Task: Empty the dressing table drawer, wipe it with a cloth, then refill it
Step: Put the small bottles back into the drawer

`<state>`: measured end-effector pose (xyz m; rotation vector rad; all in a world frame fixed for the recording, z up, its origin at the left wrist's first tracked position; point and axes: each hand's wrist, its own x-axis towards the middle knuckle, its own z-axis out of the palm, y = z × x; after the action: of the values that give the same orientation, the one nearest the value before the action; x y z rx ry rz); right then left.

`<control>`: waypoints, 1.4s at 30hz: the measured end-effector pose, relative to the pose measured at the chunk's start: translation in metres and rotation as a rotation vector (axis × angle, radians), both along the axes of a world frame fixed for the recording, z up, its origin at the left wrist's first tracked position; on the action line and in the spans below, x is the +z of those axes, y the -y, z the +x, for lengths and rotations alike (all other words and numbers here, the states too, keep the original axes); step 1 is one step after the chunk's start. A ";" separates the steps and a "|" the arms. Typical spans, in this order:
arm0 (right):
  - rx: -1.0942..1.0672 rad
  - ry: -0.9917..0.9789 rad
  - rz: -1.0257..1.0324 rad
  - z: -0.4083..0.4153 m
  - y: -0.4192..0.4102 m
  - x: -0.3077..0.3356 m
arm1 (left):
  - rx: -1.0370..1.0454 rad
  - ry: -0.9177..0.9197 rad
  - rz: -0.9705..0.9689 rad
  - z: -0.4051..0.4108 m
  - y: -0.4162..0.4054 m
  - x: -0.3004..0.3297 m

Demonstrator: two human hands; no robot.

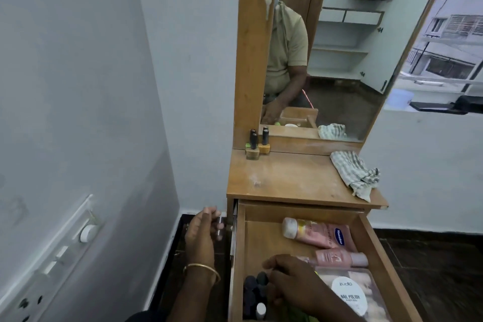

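Emptying the drawer, bottle by bottle.

The right hand reaches into the wooden drawer's near-left corner, fingers curled over upright dark-capped bottles; its grip cannot be told. The left hand, outside the left wall, holds a small silvery-capped bottle. Glossy pink tubes lie crosswise, rightward. The striped cloth waits on top.

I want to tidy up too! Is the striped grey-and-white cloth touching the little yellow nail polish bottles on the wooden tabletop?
Apart. The head view shows the striped cloth at the tabletop's right edge, the nail polish bottles at its back left, bare wood between.
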<state>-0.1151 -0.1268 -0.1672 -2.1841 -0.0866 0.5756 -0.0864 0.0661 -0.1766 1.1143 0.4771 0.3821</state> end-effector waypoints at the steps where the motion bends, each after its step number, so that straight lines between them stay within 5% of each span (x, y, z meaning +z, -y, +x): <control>1: -0.009 0.010 -0.016 0.003 -0.001 -0.001 | 0.010 -0.002 0.000 0.006 -0.001 -0.002; 7: -0.005 0.159 -0.059 -0.002 0.003 0.004 | -0.080 0.056 0.200 0.032 -0.014 -0.006; 15: -0.130 0.706 -0.129 0.061 -0.033 0.076 | -0.294 0.142 0.316 0.039 -0.013 -0.013; 19: -0.096 0.945 -0.364 0.123 -0.055 0.100 | -0.316 0.157 0.301 0.041 -0.014 -0.015; 30: -0.054 0.901 -0.634 0.183 -0.086 0.094 | -0.326 0.138 0.207 0.044 -0.015 -0.019; 42: -0.099 1.042 -0.220 0.134 -0.067 0.107 | -0.321 0.137 0.170 0.041 -0.015 -0.013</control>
<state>0.0186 -0.0598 -0.0600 -2.4606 -0.4750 -0.6804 -0.0459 0.0808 -0.1895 1.2961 0.1421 0.2172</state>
